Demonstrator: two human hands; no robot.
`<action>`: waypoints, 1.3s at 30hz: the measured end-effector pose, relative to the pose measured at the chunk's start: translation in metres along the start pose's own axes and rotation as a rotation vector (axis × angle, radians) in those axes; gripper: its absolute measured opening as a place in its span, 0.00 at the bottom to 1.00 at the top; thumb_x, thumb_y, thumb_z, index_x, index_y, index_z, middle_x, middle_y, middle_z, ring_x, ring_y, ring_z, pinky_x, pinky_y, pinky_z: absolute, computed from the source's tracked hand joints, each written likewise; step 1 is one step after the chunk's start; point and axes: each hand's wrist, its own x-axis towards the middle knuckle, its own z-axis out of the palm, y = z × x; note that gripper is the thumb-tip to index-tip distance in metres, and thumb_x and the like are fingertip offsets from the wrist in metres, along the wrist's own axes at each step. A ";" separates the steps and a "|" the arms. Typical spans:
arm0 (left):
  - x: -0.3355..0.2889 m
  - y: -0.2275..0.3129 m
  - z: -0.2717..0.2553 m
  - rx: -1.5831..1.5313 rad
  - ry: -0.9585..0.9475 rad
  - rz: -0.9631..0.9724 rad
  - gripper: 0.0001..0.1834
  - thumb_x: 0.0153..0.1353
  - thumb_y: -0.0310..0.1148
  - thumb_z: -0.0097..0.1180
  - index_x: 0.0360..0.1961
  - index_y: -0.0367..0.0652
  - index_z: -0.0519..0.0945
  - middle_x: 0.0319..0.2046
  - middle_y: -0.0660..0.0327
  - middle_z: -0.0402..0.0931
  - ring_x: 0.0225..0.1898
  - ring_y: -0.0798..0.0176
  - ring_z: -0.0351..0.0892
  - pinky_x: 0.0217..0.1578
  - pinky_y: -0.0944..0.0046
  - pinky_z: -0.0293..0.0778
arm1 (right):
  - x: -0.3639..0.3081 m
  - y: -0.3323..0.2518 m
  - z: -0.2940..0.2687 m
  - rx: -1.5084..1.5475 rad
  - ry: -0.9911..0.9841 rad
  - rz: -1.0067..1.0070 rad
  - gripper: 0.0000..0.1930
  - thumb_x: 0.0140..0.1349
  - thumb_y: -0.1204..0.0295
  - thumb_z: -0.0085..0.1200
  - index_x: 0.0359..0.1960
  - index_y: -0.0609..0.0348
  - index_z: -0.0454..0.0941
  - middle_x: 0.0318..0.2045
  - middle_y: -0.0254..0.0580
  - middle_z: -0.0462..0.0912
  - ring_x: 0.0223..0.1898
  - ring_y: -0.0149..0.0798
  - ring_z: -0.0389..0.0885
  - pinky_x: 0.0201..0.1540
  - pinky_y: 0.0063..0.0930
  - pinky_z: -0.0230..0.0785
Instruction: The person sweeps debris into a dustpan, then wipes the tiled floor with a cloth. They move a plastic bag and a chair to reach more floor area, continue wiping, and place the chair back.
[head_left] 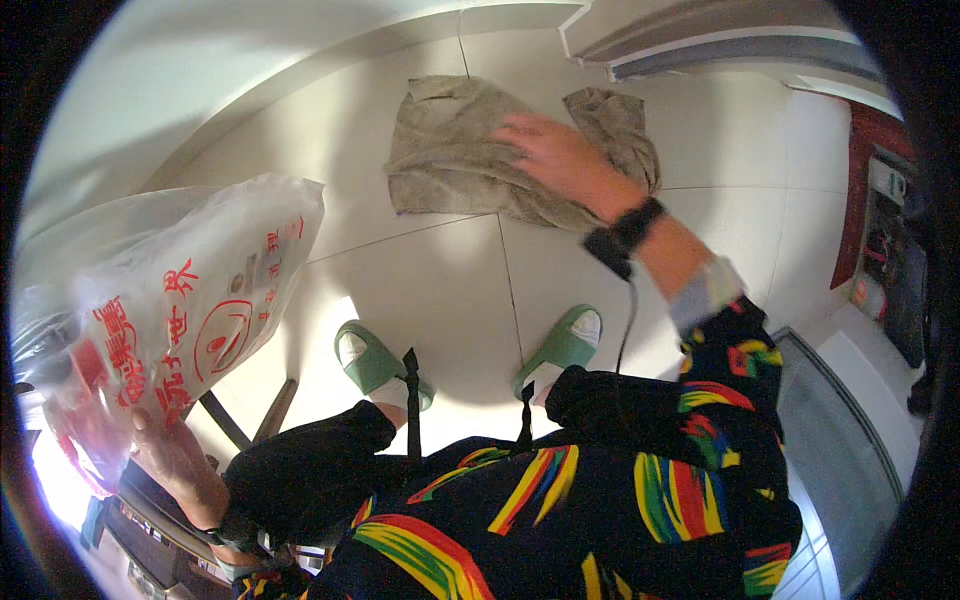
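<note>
My left hand (172, 455) is closed on a large translucent plastic bag (215, 285) with red printing. The bag bulges up along the left side, and part of my grip is hidden behind its folds. Out in front, a grey-brown cloth (440, 150) lies crumpled on the floor, one end folded up at the right. My right hand (555, 155) reaches over it, fingers stretched out and slightly blurred against the fabric. A black band (637, 225) with a dark cord circles my right wrist.
My feet stand on pale floor tiles (450, 275) in green slippers (368, 358). A white wall (150, 90) curves along the left and back. Dark wooden legs (272, 412) rise beside my left knee. At the right are a red-framed opening (850, 190) and a grey panel (825, 420).
</note>
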 end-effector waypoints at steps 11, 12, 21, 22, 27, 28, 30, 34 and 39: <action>-0.013 0.012 0.019 0.232 0.125 -0.065 0.33 0.64 0.44 0.52 0.63 0.33 0.60 0.58 0.51 0.67 0.55 0.50 0.71 0.55 0.48 0.69 | 0.103 0.033 0.037 -0.259 0.355 0.483 0.30 0.61 0.56 0.51 0.63 0.47 0.60 0.64 0.43 0.58 0.68 0.49 0.50 0.66 0.51 0.44; -0.014 0.013 0.019 0.186 0.054 -0.059 0.33 0.64 0.44 0.52 0.63 0.33 0.60 0.58 0.52 0.66 0.54 0.51 0.71 0.54 0.49 0.69 | 0.099 0.044 0.027 -0.311 0.439 0.568 0.31 0.61 0.57 0.51 0.64 0.49 0.58 0.65 0.44 0.56 0.68 0.50 0.50 0.66 0.51 0.43; -0.015 -0.008 -0.009 -0.021 -0.018 0.017 0.32 0.63 0.46 0.53 0.60 0.33 0.64 0.57 0.52 0.67 0.53 0.54 0.70 0.53 0.51 0.67 | 0.094 0.037 0.041 -0.205 0.422 0.825 0.33 0.66 0.56 0.42 0.66 0.65 0.50 0.68 0.58 0.50 0.69 0.54 0.45 0.67 0.53 0.39; -0.014 -0.010 -0.013 -0.022 0.000 0.040 0.32 0.63 0.46 0.53 0.60 0.33 0.65 0.57 0.53 0.68 0.53 0.54 0.71 0.53 0.52 0.67 | 0.099 0.043 0.037 -0.232 0.510 0.788 0.33 0.66 0.56 0.42 0.66 0.65 0.50 0.68 0.58 0.50 0.69 0.54 0.45 0.67 0.54 0.39; -0.014 -0.006 -0.019 0.056 -0.048 -0.079 0.36 0.61 0.46 0.56 0.61 0.33 0.61 0.57 0.49 0.66 0.57 0.51 0.69 0.59 0.49 0.64 | 0.095 0.061 0.034 -0.166 0.465 0.845 0.23 0.65 0.65 0.45 0.60 0.60 0.63 0.63 0.52 0.60 0.65 0.51 0.56 0.63 0.51 0.48; -0.015 -0.004 -0.017 0.042 -0.048 -0.063 0.36 0.61 0.47 0.56 0.61 0.32 0.61 0.57 0.50 0.66 0.56 0.51 0.69 0.59 0.49 0.64 | 0.086 0.062 0.035 -0.137 0.416 0.770 0.20 0.65 0.67 0.45 0.58 0.59 0.65 0.62 0.51 0.63 0.64 0.50 0.59 0.62 0.50 0.51; -0.017 0.000 -0.011 0.019 -0.043 -0.062 0.36 0.61 0.47 0.56 0.61 0.32 0.61 0.56 0.50 0.67 0.56 0.52 0.69 0.58 0.49 0.64 | 0.074 0.062 0.034 0.062 0.410 0.718 0.17 0.64 0.72 0.45 0.54 0.58 0.69 0.58 0.48 0.68 0.61 0.49 0.64 0.59 0.47 0.57; -0.019 0.002 0.002 -0.001 0.033 -0.067 0.36 0.60 0.47 0.56 0.61 0.32 0.61 0.56 0.51 0.67 0.57 0.53 0.69 0.57 0.49 0.66 | 0.075 0.049 0.018 0.868 0.910 0.939 0.17 0.64 0.69 0.42 0.53 0.60 0.68 0.57 0.48 0.68 0.57 0.48 0.67 0.56 0.42 0.61; -0.022 -0.001 -0.003 -0.023 0.074 -0.035 0.38 0.59 0.50 0.57 0.60 0.31 0.62 0.55 0.50 0.68 0.56 0.54 0.69 0.57 0.50 0.66 | 0.126 0.025 -0.009 1.064 1.370 0.961 0.27 0.66 0.61 0.38 0.64 0.58 0.51 0.64 0.53 0.59 0.62 0.49 0.62 0.63 0.39 0.55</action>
